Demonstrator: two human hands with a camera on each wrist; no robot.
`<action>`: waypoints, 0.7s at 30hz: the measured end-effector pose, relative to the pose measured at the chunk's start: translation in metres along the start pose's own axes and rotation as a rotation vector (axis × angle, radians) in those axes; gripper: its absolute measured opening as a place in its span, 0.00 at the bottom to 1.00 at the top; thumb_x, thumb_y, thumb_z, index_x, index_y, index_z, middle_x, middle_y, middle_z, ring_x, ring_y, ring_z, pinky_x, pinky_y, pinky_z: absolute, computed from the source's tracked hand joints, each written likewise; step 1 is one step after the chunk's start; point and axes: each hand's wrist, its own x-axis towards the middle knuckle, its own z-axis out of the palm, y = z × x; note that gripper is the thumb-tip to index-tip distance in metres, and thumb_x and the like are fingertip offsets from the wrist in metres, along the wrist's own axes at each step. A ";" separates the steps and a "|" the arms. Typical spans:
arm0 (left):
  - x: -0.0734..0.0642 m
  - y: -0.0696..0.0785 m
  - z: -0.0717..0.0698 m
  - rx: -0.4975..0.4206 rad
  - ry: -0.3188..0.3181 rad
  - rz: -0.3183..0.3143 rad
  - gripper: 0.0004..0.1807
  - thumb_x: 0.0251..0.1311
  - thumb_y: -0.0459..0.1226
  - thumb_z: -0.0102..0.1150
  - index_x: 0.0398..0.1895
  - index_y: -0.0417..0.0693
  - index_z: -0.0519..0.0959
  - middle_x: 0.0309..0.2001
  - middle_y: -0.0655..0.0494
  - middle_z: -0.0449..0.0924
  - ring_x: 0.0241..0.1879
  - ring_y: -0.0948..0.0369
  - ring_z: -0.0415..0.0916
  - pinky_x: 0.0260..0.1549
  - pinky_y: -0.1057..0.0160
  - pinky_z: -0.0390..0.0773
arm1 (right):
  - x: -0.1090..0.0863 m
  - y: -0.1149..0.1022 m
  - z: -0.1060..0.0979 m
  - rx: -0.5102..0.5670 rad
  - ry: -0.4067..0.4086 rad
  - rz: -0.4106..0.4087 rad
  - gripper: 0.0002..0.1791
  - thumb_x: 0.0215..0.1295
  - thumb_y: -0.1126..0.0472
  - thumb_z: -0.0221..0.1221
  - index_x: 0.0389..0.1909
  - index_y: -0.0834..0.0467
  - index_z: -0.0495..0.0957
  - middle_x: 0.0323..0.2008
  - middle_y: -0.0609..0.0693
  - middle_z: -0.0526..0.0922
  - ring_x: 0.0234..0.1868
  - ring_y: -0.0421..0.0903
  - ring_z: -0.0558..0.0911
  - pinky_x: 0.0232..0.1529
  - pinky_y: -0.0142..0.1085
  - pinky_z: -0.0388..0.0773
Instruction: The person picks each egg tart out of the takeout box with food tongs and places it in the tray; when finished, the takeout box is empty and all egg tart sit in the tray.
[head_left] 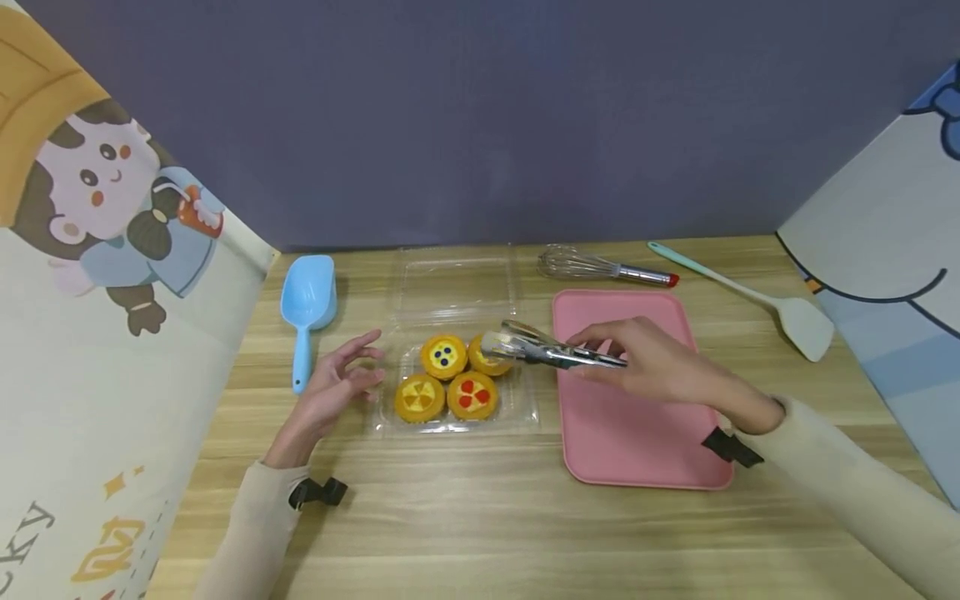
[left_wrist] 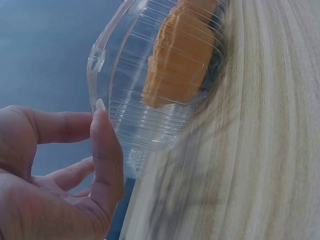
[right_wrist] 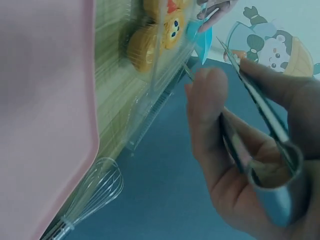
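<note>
My right hand grips silver metal tongs, whose ends overlap the upper-right egg tart in the head view. In the right wrist view the arms of the tongs stand apart ahead of their rounded bend. Several fruit-topped tarts sit in a clear plastic container, among them one with red pieces and one with dark berries. My left hand is at the container's left side, fingers relaxed. In the left wrist view its thumb tip is right at the container's rim.
A pink tray lies under my right hand. Behind it are a whisk and a pale spatula. A blue scoop lies left of the container, whose clear lid is folded back. Walls border the table at back and sides.
</note>
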 end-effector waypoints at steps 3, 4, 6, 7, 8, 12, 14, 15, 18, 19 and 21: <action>0.001 0.000 0.000 0.003 0.002 -0.001 0.38 0.70 0.28 0.59 0.82 0.44 0.58 0.64 0.41 0.69 0.34 0.67 0.78 0.31 0.68 0.85 | 0.005 -0.003 -0.007 0.037 -0.111 0.029 0.14 0.67 0.58 0.70 0.52 0.51 0.87 0.39 0.42 0.89 0.36 0.38 0.84 0.37 0.33 0.84; 0.001 0.000 0.000 0.006 0.003 -0.001 0.38 0.70 0.28 0.59 0.82 0.44 0.58 0.64 0.41 0.68 0.35 0.67 0.78 0.31 0.68 0.85 | 0.007 -0.004 -0.009 0.067 -0.155 0.051 0.14 0.68 0.57 0.69 0.53 0.52 0.87 0.40 0.44 0.89 0.34 0.39 0.84 0.34 0.33 0.84; 0.002 0.001 0.000 0.006 0.005 -0.003 0.38 0.70 0.27 0.59 0.82 0.45 0.58 0.64 0.41 0.68 0.35 0.67 0.78 0.31 0.69 0.85 | 0.011 -0.008 -0.013 0.127 -0.245 0.101 0.16 0.71 0.54 0.67 0.55 0.55 0.86 0.40 0.47 0.88 0.30 0.41 0.84 0.29 0.36 0.85; 0.002 0.001 0.000 0.008 0.006 -0.002 0.38 0.70 0.27 0.59 0.82 0.45 0.58 0.64 0.41 0.68 0.35 0.67 0.78 0.31 0.69 0.84 | 0.013 -0.009 -0.015 0.154 -0.287 0.122 0.17 0.72 0.54 0.65 0.56 0.57 0.85 0.41 0.49 0.88 0.29 0.42 0.84 0.27 0.38 0.86; 0.002 0.001 0.000 0.011 0.006 -0.002 0.39 0.70 0.27 0.59 0.82 0.45 0.58 0.65 0.41 0.68 0.35 0.66 0.78 0.30 0.69 0.84 | 0.016 -0.011 -0.016 0.181 -0.326 0.145 0.19 0.73 0.53 0.64 0.58 0.59 0.84 0.41 0.51 0.88 0.27 0.43 0.84 0.26 0.40 0.86; 0.003 0.002 0.001 0.013 0.005 -0.002 0.39 0.70 0.27 0.59 0.82 0.45 0.58 0.66 0.39 0.67 0.36 0.67 0.78 0.30 0.68 0.84 | 0.023 -0.018 -0.018 0.207 -0.428 0.197 0.22 0.75 0.53 0.61 0.61 0.63 0.81 0.43 0.53 0.87 0.27 0.43 0.84 0.26 0.41 0.86; 0.003 0.002 0.001 0.014 0.003 -0.003 0.39 0.70 0.27 0.59 0.82 0.45 0.58 0.66 0.39 0.67 0.35 0.67 0.78 0.30 0.68 0.84 | 0.027 -0.020 -0.018 0.195 -0.454 0.208 0.22 0.75 0.54 0.61 0.61 0.64 0.81 0.43 0.53 0.87 0.27 0.42 0.84 0.26 0.39 0.86; 0.003 0.001 0.001 0.012 0.003 -0.003 0.39 0.70 0.27 0.58 0.82 0.45 0.58 0.66 0.39 0.67 0.35 0.67 0.78 0.30 0.68 0.84 | 0.028 -0.021 -0.017 0.188 -0.463 0.212 0.22 0.75 0.54 0.61 0.61 0.65 0.81 0.42 0.54 0.87 0.26 0.43 0.85 0.26 0.38 0.86; 0.002 0.001 0.001 0.010 0.005 -0.004 0.39 0.70 0.27 0.58 0.82 0.45 0.58 0.65 0.40 0.68 0.35 0.67 0.78 0.30 0.69 0.84 | 0.033 -0.023 -0.016 0.178 -0.493 0.217 0.23 0.75 0.53 0.61 0.61 0.65 0.81 0.42 0.53 0.88 0.27 0.45 0.85 0.26 0.37 0.86; 0.002 0.001 0.001 0.011 0.006 -0.005 0.39 0.70 0.27 0.59 0.82 0.45 0.58 0.65 0.40 0.68 0.35 0.67 0.79 0.30 0.69 0.84 | 0.034 -0.023 -0.015 0.177 -0.505 0.219 0.22 0.75 0.53 0.61 0.61 0.65 0.81 0.41 0.53 0.88 0.27 0.45 0.85 0.26 0.37 0.86; 0.001 0.000 0.001 0.010 0.009 -0.006 0.39 0.70 0.27 0.59 0.82 0.45 0.58 0.65 0.41 0.69 0.34 0.67 0.79 0.30 0.69 0.84 | 0.037 -0.025 -0.012 0.178 -0.527 0.225 0.22 0.76 0.52 0.61 0.59 0.64 0.82 0.39 0.51 0.88 0.27 0.45 0.85 0.27 0.37 0.86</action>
